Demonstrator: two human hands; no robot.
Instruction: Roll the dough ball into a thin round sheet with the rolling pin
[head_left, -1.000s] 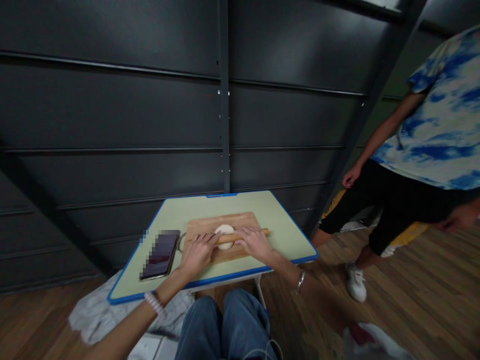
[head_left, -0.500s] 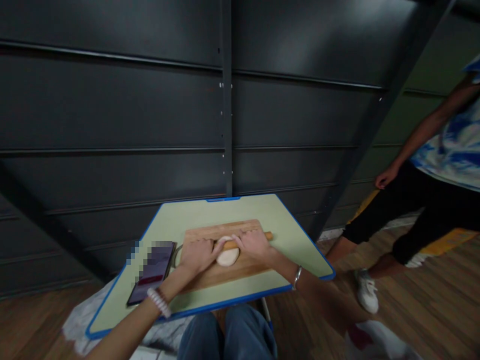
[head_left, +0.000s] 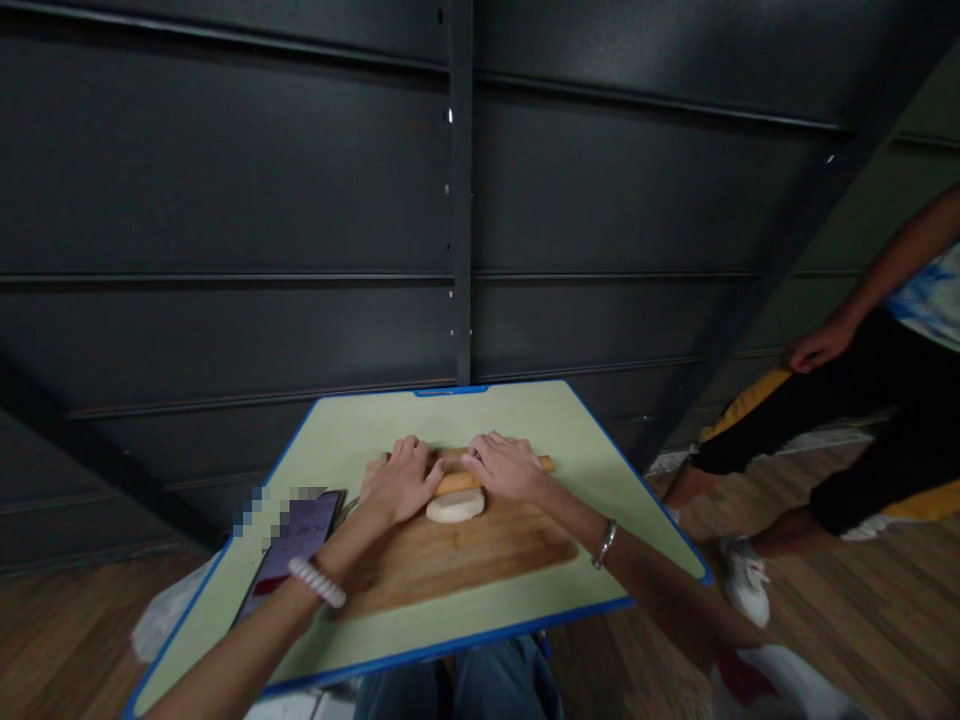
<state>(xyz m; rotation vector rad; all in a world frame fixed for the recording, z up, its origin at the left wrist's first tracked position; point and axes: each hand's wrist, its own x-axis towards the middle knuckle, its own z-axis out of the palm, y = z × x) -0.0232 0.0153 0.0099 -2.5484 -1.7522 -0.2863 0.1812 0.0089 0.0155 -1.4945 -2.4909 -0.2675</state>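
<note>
A wooden rolling pin (head_left: 459, 483) lies crosswise over a pale, flattened piece of dough (head_left: 455, 506). My left hand (head_left: 401, 480) is closed over the pin's left part, and that end is hidden beneath it. On the right part rests my right hand (head_left: 510, 466), its fingers curled over the far side, with the pin's tip showing past it. Most of the visible dough bulges out on my side of the pin. Under it all is a wooden cutting board (head_left: 465, 555).
The board sits on a small light-green table (head_left: 525, 410) with a blue rim. A phone (head_left: 292, 540), partly blurred out, lies at the left beside my forearm. Dark metal panels (head_left: 300, 200) stand behind. A person (head_left: 862, 400) stands at the right.
My hands and the rolling pin have moved toward the far edge of the board, with more dough showing on my side. The view has shifted a little.
</note>
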